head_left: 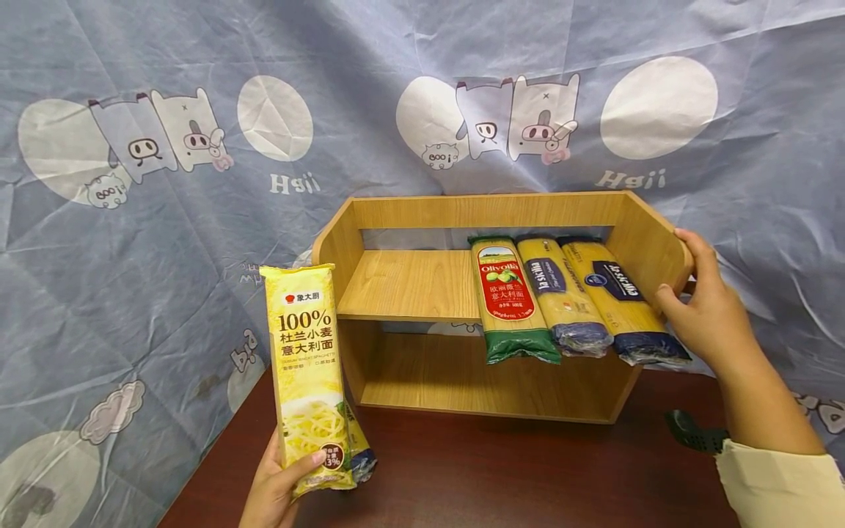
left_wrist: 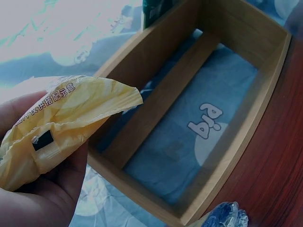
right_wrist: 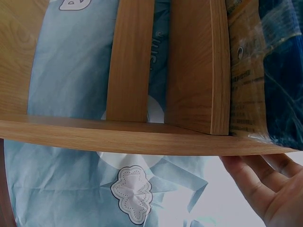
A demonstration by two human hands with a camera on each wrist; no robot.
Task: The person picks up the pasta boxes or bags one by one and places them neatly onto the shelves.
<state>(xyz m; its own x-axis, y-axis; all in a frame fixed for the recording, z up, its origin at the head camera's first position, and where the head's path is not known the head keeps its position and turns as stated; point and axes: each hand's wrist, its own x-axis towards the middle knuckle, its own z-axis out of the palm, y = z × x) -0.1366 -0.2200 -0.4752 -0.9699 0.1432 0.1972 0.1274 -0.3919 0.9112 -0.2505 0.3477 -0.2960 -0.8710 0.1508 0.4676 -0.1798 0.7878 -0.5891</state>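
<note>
My left hand (head_left: 280, 477) holds a yellow spaghetti packet (head_left: 306, 381) upright near its lower end, thumb across the front, left of a small wooden shelf (head_left: 422, 282). In the left wrist view the same packet (left_wrist: 71, 123) shows its crimped end and back seam. My right hand (head_left: 709, 308) grips the shelf's right side panel (head_left: 650, 242), thumb on the inner side. Fingers (right_wrist: 255, 182) touch the panel's outer side in the right wrist view; the thumb is hidden there. On the upper board lie a green-and-red spaghetti packet (head_left: 508, 293) and two blue-and-yellow pasta packets (head_left: 561, 293), (head_left: 617, 293).
Another blue-and-yellow packet (head_left: 361, 458) lies on the dark red table (head_left: 475, 469), partly behind the held one. A dark green strip-like object (head_left: 696, 433) is by the right forearm. Printed grey-blue cloth (head_left: 356, 95) hangs behind and at the left.
</note>
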